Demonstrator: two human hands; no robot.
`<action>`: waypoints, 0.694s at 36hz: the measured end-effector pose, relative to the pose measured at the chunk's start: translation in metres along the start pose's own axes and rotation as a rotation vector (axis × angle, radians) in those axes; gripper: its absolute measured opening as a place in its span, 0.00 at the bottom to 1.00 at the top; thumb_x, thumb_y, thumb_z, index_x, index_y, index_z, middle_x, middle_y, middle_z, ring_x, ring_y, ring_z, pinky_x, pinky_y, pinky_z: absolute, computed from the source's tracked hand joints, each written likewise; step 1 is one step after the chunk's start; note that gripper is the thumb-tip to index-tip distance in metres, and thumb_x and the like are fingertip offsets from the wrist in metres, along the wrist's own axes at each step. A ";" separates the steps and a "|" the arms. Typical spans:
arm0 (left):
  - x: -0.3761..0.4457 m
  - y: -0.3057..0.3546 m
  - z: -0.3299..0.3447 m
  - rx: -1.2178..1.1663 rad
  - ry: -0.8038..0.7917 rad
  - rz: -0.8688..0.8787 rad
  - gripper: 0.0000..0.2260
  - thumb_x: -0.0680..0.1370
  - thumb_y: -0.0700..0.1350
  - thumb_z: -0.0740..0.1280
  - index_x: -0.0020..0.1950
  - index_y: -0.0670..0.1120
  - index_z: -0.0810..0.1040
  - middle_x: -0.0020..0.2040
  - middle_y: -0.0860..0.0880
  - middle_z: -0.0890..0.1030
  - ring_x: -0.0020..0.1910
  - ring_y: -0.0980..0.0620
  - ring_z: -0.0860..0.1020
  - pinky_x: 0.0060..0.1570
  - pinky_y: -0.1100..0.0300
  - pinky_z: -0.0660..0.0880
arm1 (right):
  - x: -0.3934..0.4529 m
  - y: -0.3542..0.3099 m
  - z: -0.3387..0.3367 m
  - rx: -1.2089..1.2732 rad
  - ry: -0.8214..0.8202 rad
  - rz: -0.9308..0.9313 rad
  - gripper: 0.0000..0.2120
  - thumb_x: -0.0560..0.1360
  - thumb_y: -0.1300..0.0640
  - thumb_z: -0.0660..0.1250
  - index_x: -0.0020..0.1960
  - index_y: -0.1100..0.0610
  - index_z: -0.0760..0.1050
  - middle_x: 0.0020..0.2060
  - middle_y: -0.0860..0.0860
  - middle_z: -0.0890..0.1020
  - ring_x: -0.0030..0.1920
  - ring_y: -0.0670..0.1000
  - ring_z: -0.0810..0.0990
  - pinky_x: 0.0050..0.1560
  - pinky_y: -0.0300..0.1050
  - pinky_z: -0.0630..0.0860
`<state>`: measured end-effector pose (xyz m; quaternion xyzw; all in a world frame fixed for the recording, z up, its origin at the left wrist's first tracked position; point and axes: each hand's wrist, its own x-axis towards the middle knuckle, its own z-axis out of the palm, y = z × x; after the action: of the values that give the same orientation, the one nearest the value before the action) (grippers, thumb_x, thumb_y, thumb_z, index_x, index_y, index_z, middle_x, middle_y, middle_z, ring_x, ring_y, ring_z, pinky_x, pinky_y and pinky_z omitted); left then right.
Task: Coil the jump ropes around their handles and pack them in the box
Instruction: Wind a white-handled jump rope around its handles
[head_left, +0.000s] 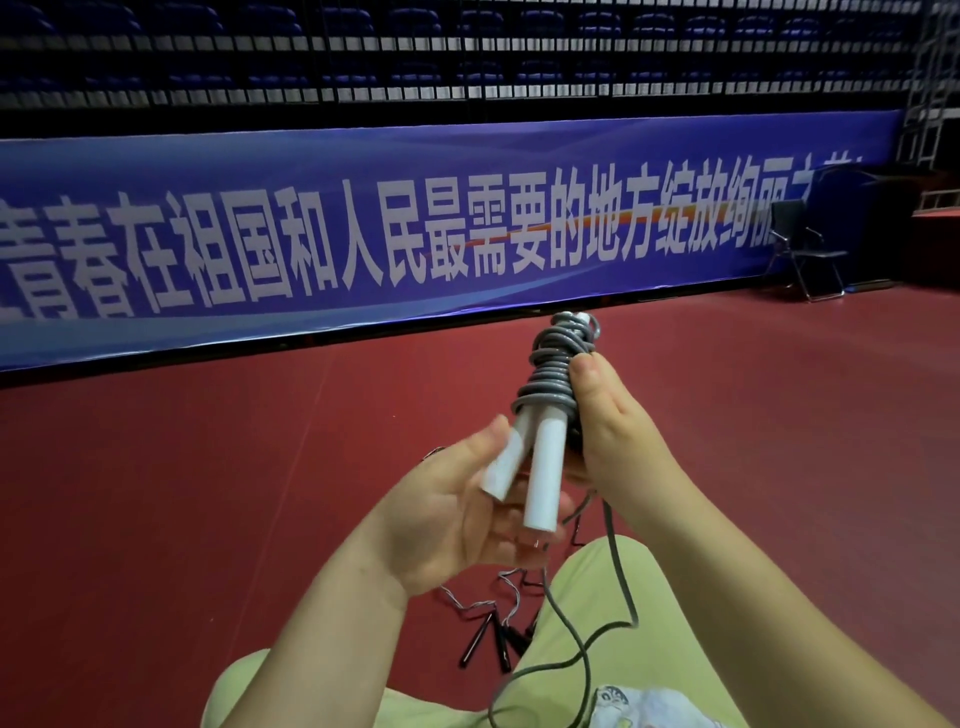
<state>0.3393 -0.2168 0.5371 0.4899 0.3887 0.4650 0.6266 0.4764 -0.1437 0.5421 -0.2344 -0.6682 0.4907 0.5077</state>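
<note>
Grey rope (558, 371): wound in many turns round the upper part of two white handles (540, 467), held up in front of the person; a loose tail hangs down over the lap.
Left hand (457, 514): fingers curled under the lower handle ends, cradling them.
Right hand (613, 426): grasping the coiled bundle from the side, thumb pressed on the turns.
Second rope (498, 623): black handles, thin cord, lying on the red floor (208, 493) between the legs.
Background: blue banner (415, 234), folding chair (805, 249).

Both hands (457, 499) raised, fingers (587, 376) curled.
</note>
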 end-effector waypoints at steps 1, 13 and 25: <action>0.000 -0.001 -0.002 -0.054 -0.053 -0.028 0.26 0.70 0.64 0.59 0.47 0.45 0.85 0.42 0.42 0.83 0.37 0.46 0.82 0.41 0.52 0.78 | -0.002 -0.001 0.000 0.020 0.000 0.007 0.12 0.82 0.44 0.51 0.51 0.45 0.72 0.36 0.46 0.79 0.35 0.45 0.79 0.36 0.43 0.77; 0.007 -0.021 0.010 -0.511 -0.604 -0.001 0.38 0.76 0.68 0.47 0.66 0.38 0.73 0.40 0.49 0.76 0.33 0.54 0.69 0.35 0.62 0.73 | -0.003 0.005 0.001 0.074 -0.045 0.005 0.22 0.68 0.29 0.58 0.49 0.41 0.79 0.42 0.43 0.82 0.51 0.48 0.79 0.66 0.55 0.71; 0.000 -0.007 0.005 -0.217 -0.248 -0.071 0.35 0.73 0.71 0.50 0.44 0.44 0.82 0.30 0.50 0.73 0.24 0.57 0.65 0.24 0.64 0.59 | -0.007 0.001 -0.008 0.041 -0.147 0.150 0.34 0.66 0.30 0.50 0.49 0.56 0.77 0.23 0.47 0.70 0.24 0.45 0.66 0.26 0.39 0.63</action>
<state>0.3452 -0.2187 0.5311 0.4590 0.2729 0.4177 0.7351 0.4858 -0.1457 0.5377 -0.2368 -0.6741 0.5566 0.4241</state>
